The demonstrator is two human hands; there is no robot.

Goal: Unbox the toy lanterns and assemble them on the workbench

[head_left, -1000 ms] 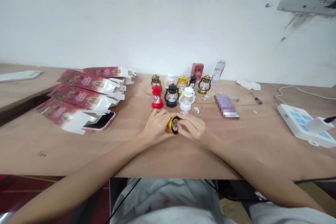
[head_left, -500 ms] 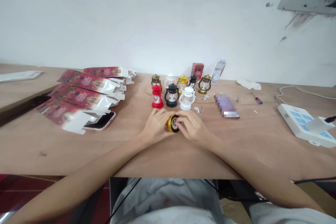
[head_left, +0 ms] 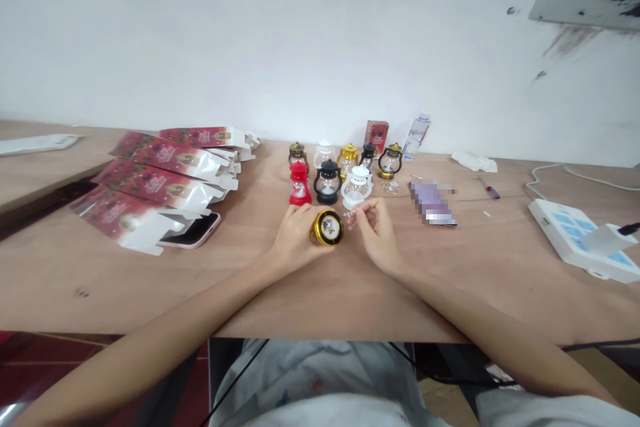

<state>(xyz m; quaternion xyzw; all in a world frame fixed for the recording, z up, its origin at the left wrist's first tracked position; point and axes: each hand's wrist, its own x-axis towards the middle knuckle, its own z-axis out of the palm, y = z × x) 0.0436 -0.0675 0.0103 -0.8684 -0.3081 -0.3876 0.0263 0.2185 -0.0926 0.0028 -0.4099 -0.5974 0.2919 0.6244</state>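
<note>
My left hand (head_left: 294,235) is wrapped around a small gold lantern (head_left: 319,228), tipped so that its round base faces me. The middle of that base is pale, with shiny bits inside a black and gold ring. Just right of it, apart from the lantern, my right hand (head_left: 378,232) has thumb and fingertips pinched together. Something small and whitish shows at those fingertips, too small to name. Beyond my hands stand a red lantern (head_left: 300,191), a black lantern (head_left: 327,185) and a white lantern (head_left: 356,188), with several more lanterns behind them.
Flattened red printed boxes (head_left: 145,183) overlap at the left, partly covering a phone (head_left: 200,232). A small red box (head_left: 376,137) and a bottle (head_left: 416,136) stand by the wall. To the right lie a purple packet (head_left: 431,201), a screwdriver (head_left: 493,192) and a power strip (head_left: 560,223).
My right hand has pulled away from the lantern's base, moving right and slightly up. My left hand has turned the lantern so its base shows more fully.
</note>
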